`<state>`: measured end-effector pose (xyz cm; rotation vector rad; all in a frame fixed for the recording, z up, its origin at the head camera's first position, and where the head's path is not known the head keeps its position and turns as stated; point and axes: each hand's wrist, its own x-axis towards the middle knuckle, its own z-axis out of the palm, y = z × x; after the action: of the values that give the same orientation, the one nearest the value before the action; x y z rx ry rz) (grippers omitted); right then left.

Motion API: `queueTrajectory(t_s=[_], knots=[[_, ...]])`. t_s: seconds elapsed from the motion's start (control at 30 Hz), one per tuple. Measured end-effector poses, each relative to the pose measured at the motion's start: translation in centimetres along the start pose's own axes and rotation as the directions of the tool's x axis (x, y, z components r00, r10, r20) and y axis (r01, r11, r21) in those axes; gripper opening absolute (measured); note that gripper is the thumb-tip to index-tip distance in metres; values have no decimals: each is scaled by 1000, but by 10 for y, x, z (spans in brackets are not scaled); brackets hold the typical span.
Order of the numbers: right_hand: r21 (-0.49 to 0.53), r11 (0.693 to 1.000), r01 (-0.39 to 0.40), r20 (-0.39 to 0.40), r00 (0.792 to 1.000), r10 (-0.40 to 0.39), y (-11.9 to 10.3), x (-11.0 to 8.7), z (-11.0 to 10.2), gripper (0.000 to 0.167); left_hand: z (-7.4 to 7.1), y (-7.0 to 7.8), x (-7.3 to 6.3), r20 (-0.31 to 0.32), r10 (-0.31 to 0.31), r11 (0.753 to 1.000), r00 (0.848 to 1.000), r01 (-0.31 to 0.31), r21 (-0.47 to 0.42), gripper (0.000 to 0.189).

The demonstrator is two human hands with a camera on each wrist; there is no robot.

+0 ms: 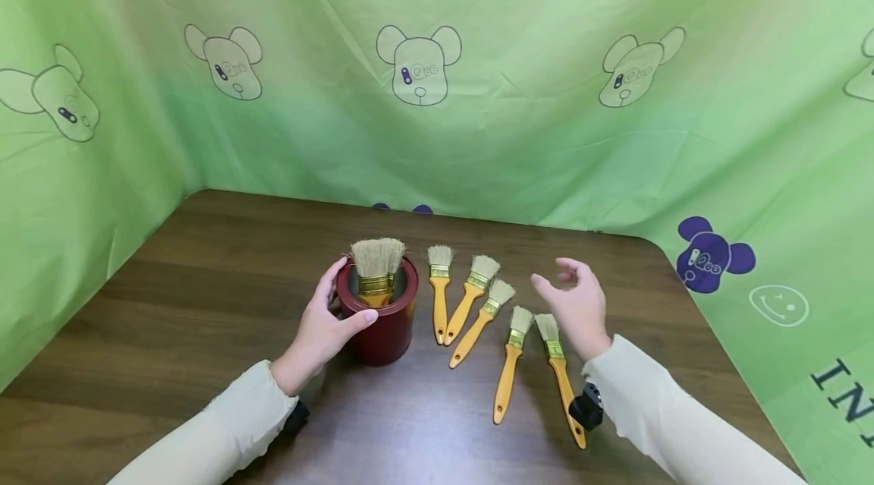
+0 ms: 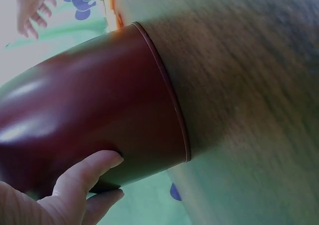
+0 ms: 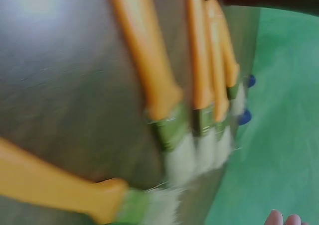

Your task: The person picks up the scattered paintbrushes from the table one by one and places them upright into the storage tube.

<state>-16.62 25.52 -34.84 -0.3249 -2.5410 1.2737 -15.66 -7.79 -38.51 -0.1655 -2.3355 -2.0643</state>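
Note:
A dark red can (image 1: pixel 382 341) stands upright on the table, left of the brushes. My left hand (image 1: pixel 326 329) holds it near the rim, thumb at the front and fingers round the far left side; the left wrist view shows the can's smooth wall (image 2: pixel 99 95). Bristles-up in the can is a wide paintbrush (image 1: pixel 378 261), its handle mostly hidden; whether another is behind it I cannot tell. Several smaller paintbrushes (image 1: pixel 471 299) with yellow-orange handles lie to the right. Above the rightmost paintbrush (image 1: pixel 561 375) my right hand (image 1: pixel 575 307) hovers with nothing in it, fingers loosely bent.
The brown wooden table (image 1: pixel 205 303) ends at a green printed cloth (image 1: pixel 328 136) hanging behind and at both sides. Black wrist cameras sit under both sleeves, the right camera (image 1: pixel 587 405) overlapping the rightmost brush's handle in the head view.

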Motion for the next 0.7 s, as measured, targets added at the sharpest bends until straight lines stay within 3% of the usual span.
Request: queueTrajectory(t_s=[0.17, 0.27, 0.47, 0.7], knots=[[-97, 995, -6, 134, 991, 19, 24, -8, -9, 59, 0, 0, -1, 6, 8, 1000, 1000, -8, -2, 85], [-133, 991, -10, 221, 975, 40, 37, -11, -15, 66, 0, 0, -1, 10, 6, 1000, 1000, -6, -2, 85], [-166, 983, -78, 317, 940, 128, 57, -17, -18, 80, -1, 1, -1, 17, 0, 1000, 1000, 0, -5, 85], [-227, 966, -121, 395, 896, 205, 65, -19, -17, 65, -1, 1, 0, 15, -8, 1000, 1000, 7, 7, 85]])
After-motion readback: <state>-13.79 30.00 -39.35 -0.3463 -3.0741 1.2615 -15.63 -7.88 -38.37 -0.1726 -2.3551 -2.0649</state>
